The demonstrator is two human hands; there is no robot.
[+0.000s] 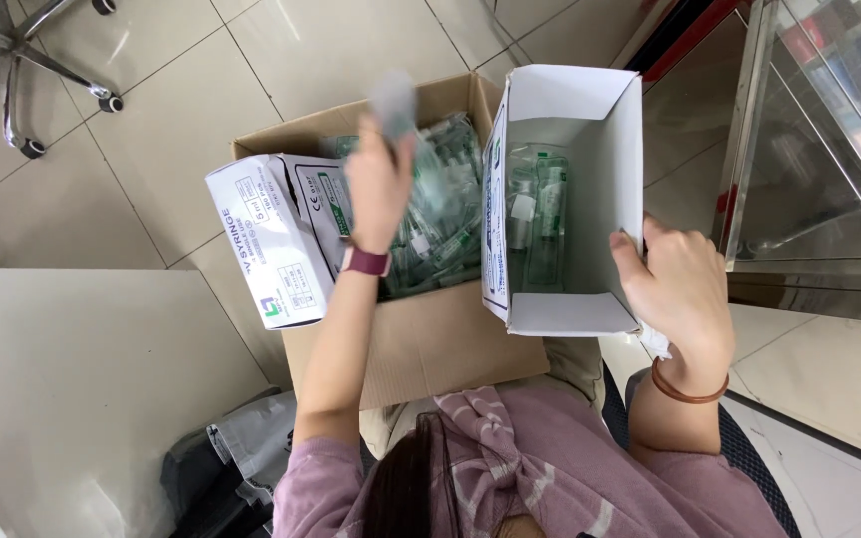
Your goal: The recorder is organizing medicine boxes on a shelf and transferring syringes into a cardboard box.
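My left hand (379, 184) is raised over a brown cardboard carton (430, 349) and grips a blurred wrapped syringe packet (394, 100). The carton holds a heap of clear-and-green wrapped syringes (445, 244). My right hand (678, 289) holds the right wall of an open white box (570, 199), which stands tilted on the carton's right side with a few syringe packets (538, 214) inside it. A dark red watch band is on my left wrist, a brown band on my right.
A second white box (271, 239) with printed labels lies on the carton's left edge. A glass cabinet (819, 149) stands at right, an office chair base (22, 60) at top left, a pale tabletop (72, 399) at lower left, grey plastic bags (236, 463) beneath it.
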